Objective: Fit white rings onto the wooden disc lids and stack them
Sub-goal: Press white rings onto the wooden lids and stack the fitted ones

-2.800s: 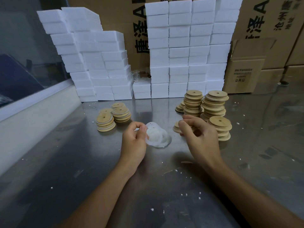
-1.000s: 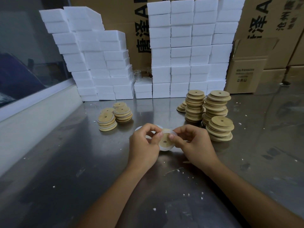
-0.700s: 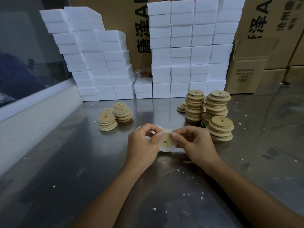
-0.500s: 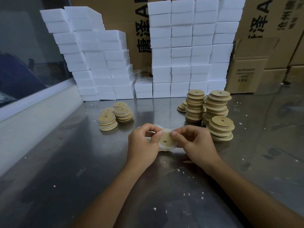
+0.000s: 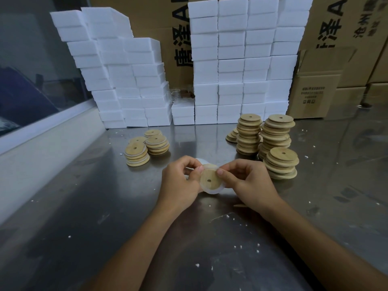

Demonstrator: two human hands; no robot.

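- Two low stacks of ringed lids (image 5: 147, 149) are being kept on the left part of the counter (image 5: 84, 206), with white bands showing between the wooden layers.
- White foam blocks (image 5: 130, 80) are being held in tall piles along the back, against printed cardboard boxes (image 5: 352, 28).
- One wooden disc lid (image 5: 210, 180), with a small hole at its centre, is being held tilted just above the middle of the counter, between both hands.
- The left hand (image 5: 180, 181) is being curled round the lid's left edge, its thumb tip being pressed at the upper rim.
- A white ring (image 5: 212, 191) is being shown around the lid's lower edge; whether it is fully seated cannot be told.
- More white rings (image 5: 200, 160) are being partly hidden behind the hands, on the counter.
- The right hand (image 5: 249, 181) is being closed on the lid's right edge, its thumb being set at the upper rim beside the left thumb.
- Bare wooden lids (image 5: 270, 141) are being kept in several taller stacks to the right, apart from the hands.
- White crumbs (image 5: 237, 246) are being left scattered over the near counter.
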